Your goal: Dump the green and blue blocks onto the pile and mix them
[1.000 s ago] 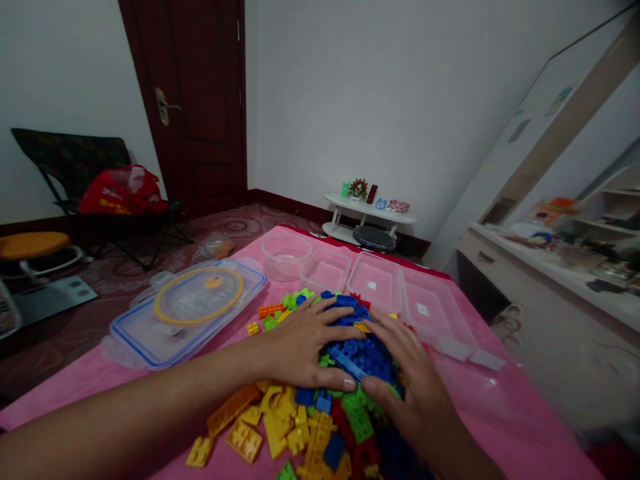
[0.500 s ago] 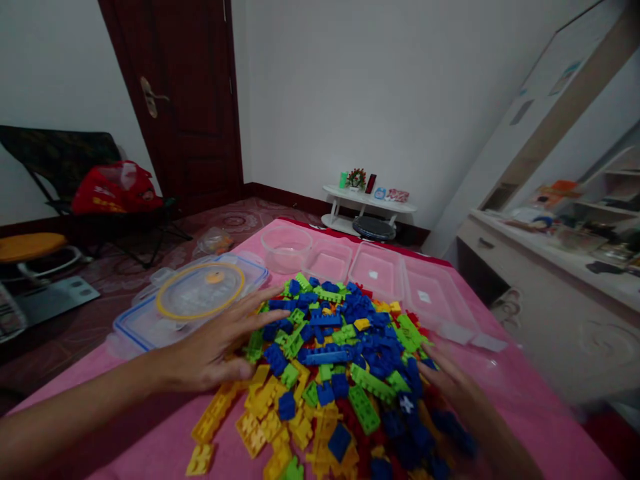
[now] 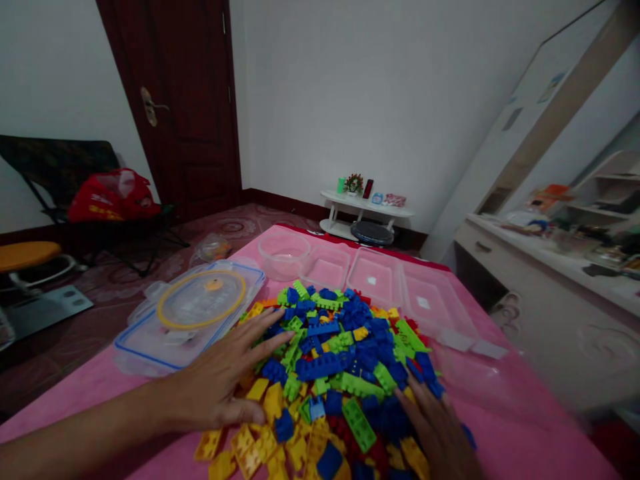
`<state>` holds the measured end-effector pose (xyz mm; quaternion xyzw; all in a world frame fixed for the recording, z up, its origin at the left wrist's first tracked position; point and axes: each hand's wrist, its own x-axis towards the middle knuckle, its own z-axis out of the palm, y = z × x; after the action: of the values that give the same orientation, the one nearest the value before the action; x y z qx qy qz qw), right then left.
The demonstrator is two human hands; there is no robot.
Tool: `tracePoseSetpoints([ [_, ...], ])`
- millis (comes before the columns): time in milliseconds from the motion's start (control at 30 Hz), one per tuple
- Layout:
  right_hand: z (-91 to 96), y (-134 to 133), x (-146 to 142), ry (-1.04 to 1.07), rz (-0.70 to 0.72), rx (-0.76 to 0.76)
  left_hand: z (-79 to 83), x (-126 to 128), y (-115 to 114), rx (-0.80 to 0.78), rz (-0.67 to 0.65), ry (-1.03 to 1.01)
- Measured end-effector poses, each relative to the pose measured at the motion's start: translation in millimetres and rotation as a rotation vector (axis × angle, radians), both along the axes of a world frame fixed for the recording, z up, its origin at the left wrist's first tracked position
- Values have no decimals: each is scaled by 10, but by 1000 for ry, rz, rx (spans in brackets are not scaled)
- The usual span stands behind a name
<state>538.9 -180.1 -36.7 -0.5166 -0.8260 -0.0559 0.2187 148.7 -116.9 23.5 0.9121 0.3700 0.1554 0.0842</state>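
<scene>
A wide heap of toy building bricks [image 3: 320, 367] in blue, green, yellow and red covers the near middle of the pink-covered table [image 3: 530, 427]. My left hand [image 3: 225, 373] rests against the heap's left side, fingers spread over the bricks and thumb near the yellow ones. On the right side, my right hand [image 3: 435, 420] lies on blue and yellow bricks with its fingers stretched out. Neither hand grips a brick. Some bricks are hidden under the fingers.
Behind the heap stand a round clear bowl [image 3: 284, 255] and several clear rectangular containers [image 3: 375, 277]. Stacked clear lids [image 3: 195, 313] lie at the left, one with a yellow rim. White cards [image 3: 473, 345] lie at the right. A dresser [image 3: 540, 293] stands beyond the table's right side.
My right hand has moved inward and nearer over the bricks. My left hand has slid slightly nearer, and bricks around both hands have shifted. The view has tilted a little.
</scene>
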Motion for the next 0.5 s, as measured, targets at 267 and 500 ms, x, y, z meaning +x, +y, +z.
tracePoseSetpoints([
  [267,199,232,-236,12,28,-12,36,516,313,-17,56,9],
  [500,372,391,-662,126,-122,-267,42,776,487,-21,102,-3],
])
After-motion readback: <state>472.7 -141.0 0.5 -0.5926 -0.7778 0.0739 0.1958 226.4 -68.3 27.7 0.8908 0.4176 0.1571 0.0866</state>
